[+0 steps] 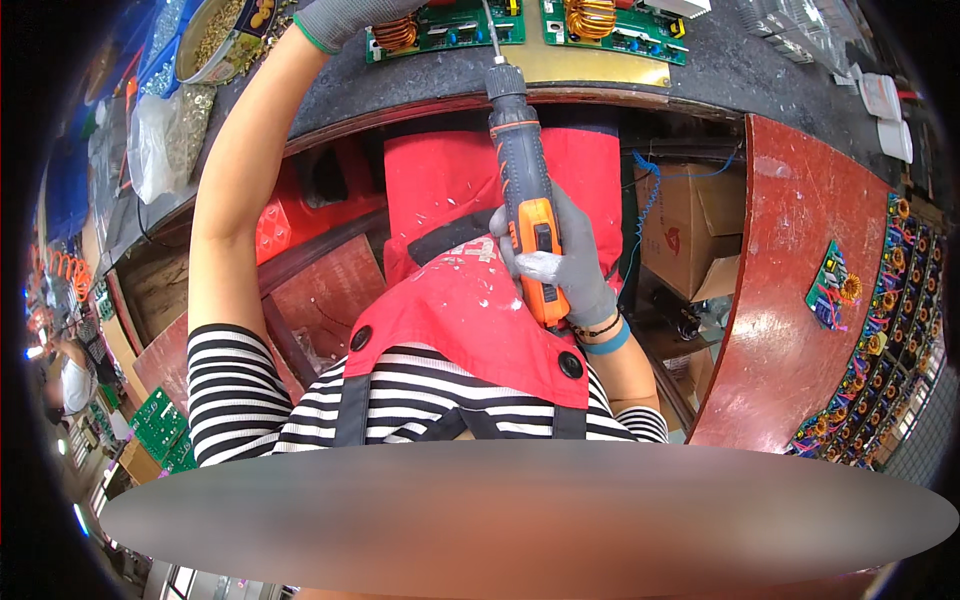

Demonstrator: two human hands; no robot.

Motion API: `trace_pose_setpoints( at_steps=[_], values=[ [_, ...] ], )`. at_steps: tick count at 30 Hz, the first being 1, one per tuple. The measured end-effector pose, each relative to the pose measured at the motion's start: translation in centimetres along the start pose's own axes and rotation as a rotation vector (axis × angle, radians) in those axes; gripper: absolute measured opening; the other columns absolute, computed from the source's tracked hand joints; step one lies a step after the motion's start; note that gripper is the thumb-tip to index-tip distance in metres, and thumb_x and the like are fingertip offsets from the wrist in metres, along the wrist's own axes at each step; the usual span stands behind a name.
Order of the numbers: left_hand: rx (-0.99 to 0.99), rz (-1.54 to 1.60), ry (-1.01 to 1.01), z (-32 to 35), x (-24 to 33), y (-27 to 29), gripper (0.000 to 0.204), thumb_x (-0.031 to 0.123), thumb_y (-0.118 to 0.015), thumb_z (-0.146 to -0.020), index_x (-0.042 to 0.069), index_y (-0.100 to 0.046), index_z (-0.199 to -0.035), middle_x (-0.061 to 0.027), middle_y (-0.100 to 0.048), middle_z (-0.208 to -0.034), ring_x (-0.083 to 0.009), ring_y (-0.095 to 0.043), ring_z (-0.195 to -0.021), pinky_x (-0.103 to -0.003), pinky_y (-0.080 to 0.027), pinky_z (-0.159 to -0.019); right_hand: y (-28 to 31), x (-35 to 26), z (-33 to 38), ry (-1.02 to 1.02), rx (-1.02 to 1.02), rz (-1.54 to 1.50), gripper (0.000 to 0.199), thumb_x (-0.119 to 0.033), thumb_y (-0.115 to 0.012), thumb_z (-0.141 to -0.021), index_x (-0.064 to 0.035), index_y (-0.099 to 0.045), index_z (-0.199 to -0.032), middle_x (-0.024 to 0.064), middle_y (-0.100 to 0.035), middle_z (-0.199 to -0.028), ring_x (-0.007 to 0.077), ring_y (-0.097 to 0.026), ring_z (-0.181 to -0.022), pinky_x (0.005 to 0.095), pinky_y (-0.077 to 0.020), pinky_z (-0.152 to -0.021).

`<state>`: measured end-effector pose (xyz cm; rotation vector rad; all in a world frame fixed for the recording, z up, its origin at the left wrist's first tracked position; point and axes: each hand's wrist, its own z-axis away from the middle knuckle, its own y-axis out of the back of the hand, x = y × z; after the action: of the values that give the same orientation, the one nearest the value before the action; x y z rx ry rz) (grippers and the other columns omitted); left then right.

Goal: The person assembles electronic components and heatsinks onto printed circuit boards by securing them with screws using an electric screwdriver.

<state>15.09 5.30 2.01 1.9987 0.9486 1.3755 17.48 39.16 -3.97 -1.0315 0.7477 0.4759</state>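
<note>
My right hand [582, 262], in a grey glove, is wrapped round the handle of an orange and black electric screwdriver [524, 165]. Its bit points away from me, up to the edge of a green circuit board [460, 37] on the bench. That board carries a copper coil [395, 36] and small blue and yellow parts. My left hand [350, 18], also gloved, reaches over the board's left end. The upper edge of the view cuts off its fingers, so their grip is hidden. A second circuit board [645, 45] with a larger coil lies to the right.
Bins and a tub of small metal hardware [212, 45] stand at far left, beside a clear plastic bag [155, 150]. White cups [893, 138] sit at far right. A red board [790, 240] and rows of coil-fitted boards [890, 330] flank my right side. A cardboard box [690, 230] is under the bench.
</note>
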Motion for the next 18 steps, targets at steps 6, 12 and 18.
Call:
trace_pose_setpoints(
  at_steps=[6,12,18],
  values=[
    [0.012,0.028,-0.014,-0.1,-0.3,-0.6,0.036,0.008,-0.068,-0.091,-0.002,-0.064,-0.125,-0.016,-0.068,-0.119,-0.0258,-0.067,-0.108,-0.032,-0.051,-0.092,-0.5,0.8,-0.3,0.0,0.016,-0.007,0.062,-0.005,-0.069,-0.074,-0.0013,-0.045,-0.13,0.0115,-0.063,-0.103,0.0147,-0.063,-0.082,0.0309,-0.056,-0.072],
    [0.011,0.053,0.019,0.2,0.2,-0.2,0.036,0.006,-0.067,-0.091,-0.002,-0.064,-0.125,-0.0162,-0.068,-0.118,-0.0256,-0.067,-0.108,-0.031,-0.05,-0.092,-2.0,1.5,-0.6,0.023,0.07,-0.052,0.057,-0.008,-0.07,-0.073,0.0001,-0.048,-0.125,0.0125,-0.062,-0.1,0.0154,-0.062,-0.072,0.0274,-0.0534,-0.062],
    [0.003,0.09,0.013,0.1,-0.2,-0.4,0.036,0.005,-0.066,-0.091,-0.004,-0.062,-0.126,-0.0164,-0.068,-0.118,-0.0254,-0.066,-0.109,-0.032,-0.05,-0.093,-2.6,1.4,-0.5,0.03,0.084,-0.049,0.051,-0.005,-0.07,-0.074,0.0001,-0.049,-0.121,0.013,-0.061,-0.097,0.0161,-0.062,-0.07,0.0279,-0.0546,-0.054]
  ],
)
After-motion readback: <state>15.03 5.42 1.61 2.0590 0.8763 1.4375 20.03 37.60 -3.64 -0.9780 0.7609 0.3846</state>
